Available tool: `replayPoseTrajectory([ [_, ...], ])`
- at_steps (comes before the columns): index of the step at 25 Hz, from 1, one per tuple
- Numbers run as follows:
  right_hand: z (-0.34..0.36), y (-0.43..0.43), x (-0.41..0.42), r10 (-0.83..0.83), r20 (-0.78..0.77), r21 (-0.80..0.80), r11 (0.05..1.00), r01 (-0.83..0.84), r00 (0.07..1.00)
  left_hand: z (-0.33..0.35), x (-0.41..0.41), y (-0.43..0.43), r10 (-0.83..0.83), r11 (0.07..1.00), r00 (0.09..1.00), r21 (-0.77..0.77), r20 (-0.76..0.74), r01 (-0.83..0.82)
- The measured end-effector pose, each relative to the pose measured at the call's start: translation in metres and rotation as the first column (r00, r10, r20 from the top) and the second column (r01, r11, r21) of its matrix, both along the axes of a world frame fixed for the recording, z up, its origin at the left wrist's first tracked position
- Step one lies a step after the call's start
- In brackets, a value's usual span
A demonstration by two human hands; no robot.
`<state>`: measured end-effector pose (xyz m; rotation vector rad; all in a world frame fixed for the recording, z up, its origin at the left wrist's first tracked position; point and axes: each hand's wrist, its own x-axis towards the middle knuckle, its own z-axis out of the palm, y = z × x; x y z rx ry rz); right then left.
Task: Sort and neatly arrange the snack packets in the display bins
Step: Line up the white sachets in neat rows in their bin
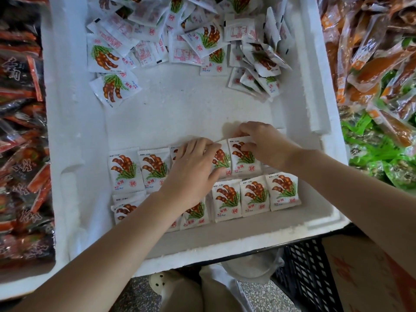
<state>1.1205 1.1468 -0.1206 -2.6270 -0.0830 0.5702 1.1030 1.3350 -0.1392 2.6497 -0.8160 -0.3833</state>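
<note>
Snack packets (256, 195) fill two rows at lower centre of your white foam bin (225, 248), left hand (193, 170) pressing flat-fingered on them, right hand (263, 145) pinching an end packet (244, 161) into line; loose heap (180, 37) at top not yet sorted.

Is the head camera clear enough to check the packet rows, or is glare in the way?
Head view: the white packets in rows are sharp and evenly lit, with soft shadows under the left hand and right hand; head view: the foam bin looks bowed by wide-angle distortion; head view: dark packets and orange packets at the sides show glare.
</note>
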Motion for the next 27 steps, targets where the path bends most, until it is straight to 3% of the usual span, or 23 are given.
replayPoseTrajectory([
  [5, -0.004, -0.008, -0.006, 0.058, 0.085, -0.024, 0.998, -0.056, 0.995, 0.002, -0.002, 0.003, -0.052, 0.998, 0.998, 0.033, -0.03, 0.053],
  [8, -0.003, -0.005, -0.006, 0.103, 0.167, -0.069, 0.993, -0.093, 0.981, 0.003, 0.002, 0.01, -0.036, 0.999, 0.998, -0.042, -0.052, 0.033],
  [13, 0.013, 0.029, 0.045, 0.116, 0.361, -0.029, 0.993, -0.113, 0.925, 0.005, 0.053, 0.056, 0.249, 0.959, 0.958, -0.175, 0.141, -0.224],
  [15, 0.014, 0.045, 0.08, 0.128, 0.408, -0.09, 0.991, -0.1, 0.904, 0.007, 0.082, 0.076, 0.396, 0.917, 0.903, -0.12, 0.17, -0.38],
  [17, 0.01, 0.058, 0.112, 0.078, 0.389, -0.161, 0.987, -0.016, 0.918, 0.008, 0.104, 0.086, 0.472, 0.872, 0.858, 0.039, 0.2, -0.489],
  [20, 0.003, 0.068, 0.136, -0.033, 0.277, -0.211, 0.973, 0.094, 0.96, 0.004, 0.107, 0.077, 0.484, 0.849, 0.86, 0.154, 0.162, -0.506],
  [27, -0.005, 0.071, 0.09, 0.173, 0.35, -0.148, 0.981, -0.128, 0.921, 0.002, 0.086, 0.067, 0.396, 0.912, 0.903, -0.186, 0.165, -0.366],
])
